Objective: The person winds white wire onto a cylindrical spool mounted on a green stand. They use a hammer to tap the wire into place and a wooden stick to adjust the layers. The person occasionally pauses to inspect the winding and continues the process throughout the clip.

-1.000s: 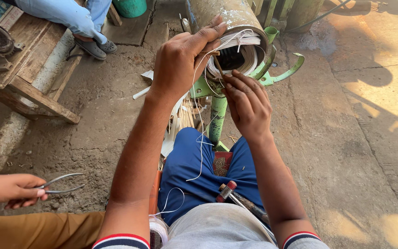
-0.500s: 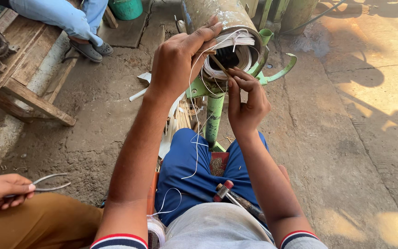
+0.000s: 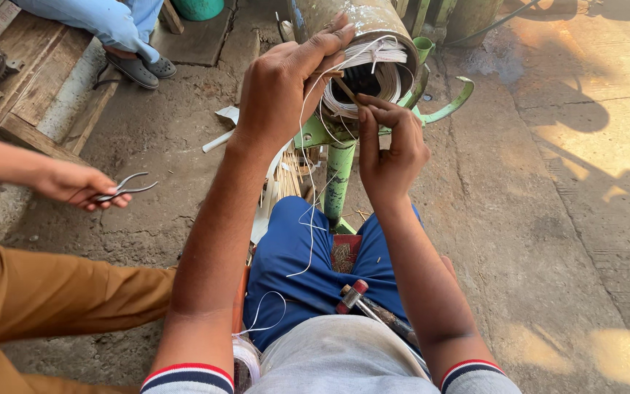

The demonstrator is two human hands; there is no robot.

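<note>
Two hands at open end of motor stator (image 3: pixel 370 44), far centre, axis running away from viewer. Left hand (image 3: pixel 282 87) gripping rim from left. Right hand (image 3: pixel 391 146), just below opening, pinching thin stick (image 3: pixel 344 87) poked toward white windings (image 3: pixel 362 76).

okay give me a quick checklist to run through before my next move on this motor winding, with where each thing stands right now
1. Left hand steadying the metal cylinder: ok, it grips the rim from above.
2. Right hand has the small stick: ok, pinched in the fingertips with its tip at the white winding.
3. White string running free: cannot tell, it hangs loose from the winding down over the lap.
4. Green stand holding the cylinder: ok, upright beneath it.
5. Hammer within reach: ok, it lies on the lap.
6. Neighbour's hand with pliers clear of the work: ok, well off to the left.
</note>
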